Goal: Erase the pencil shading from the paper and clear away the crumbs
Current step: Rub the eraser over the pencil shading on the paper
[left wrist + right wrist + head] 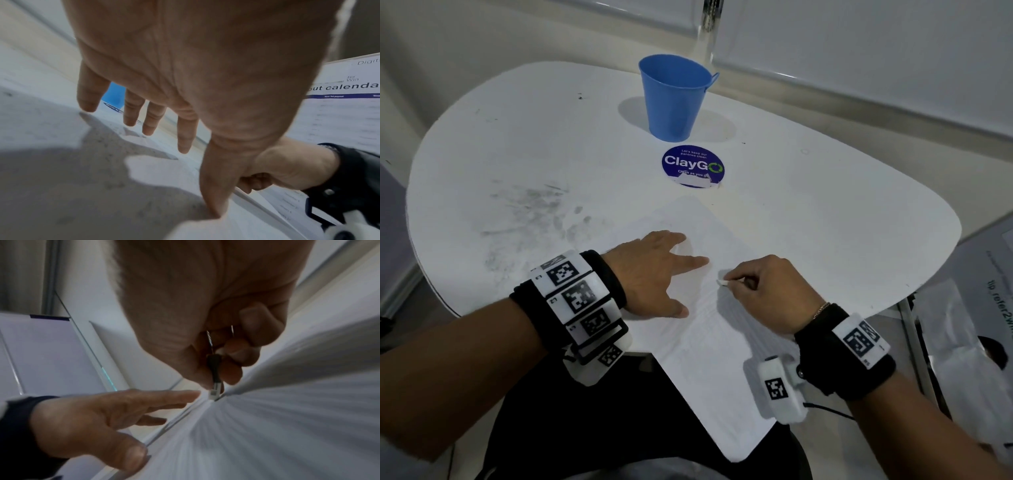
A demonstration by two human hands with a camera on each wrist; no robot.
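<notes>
Right hand: our right hand (763, 291) pinches a small white eraser (722, 282), its tip down on the paper (702, 335).
Left hand: our left hand (654, 270) lies flat with fingers spread, pressing the sheet just beside the eraser.
Paper: we see it lying at the near edge of the white table (517, 154), one corner hanging past it.
Shading: only faint lines show.
Beyond: a blue bucket (674, 99) stands behind a round ClayGo sticker (693, 166).

We see bare table (825, 205) right of the paper (705, 335); beyond it only the blue bucket (674, 99) stands, seemingly well apart.
</notes>
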